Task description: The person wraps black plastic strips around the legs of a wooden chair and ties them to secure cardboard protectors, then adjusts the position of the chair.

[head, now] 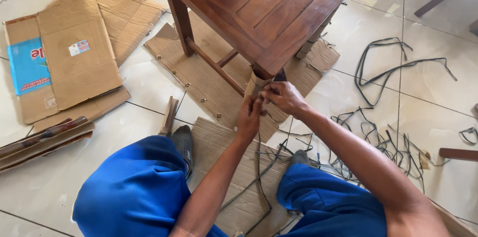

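Now I pinch the cardboard wrap (pixel 255 86) on the table leg (pixel 279 75) with both hands, left hand (pixel 249 117) and right hand (pixel 284 97); next I probably need a strap (pixel 259 162) around it.

Single head view, worn, facing steeply down and forward; close on both hands at the table (pixel 269 7) corner; knees low in frame, floor (pixel 438 92) around.
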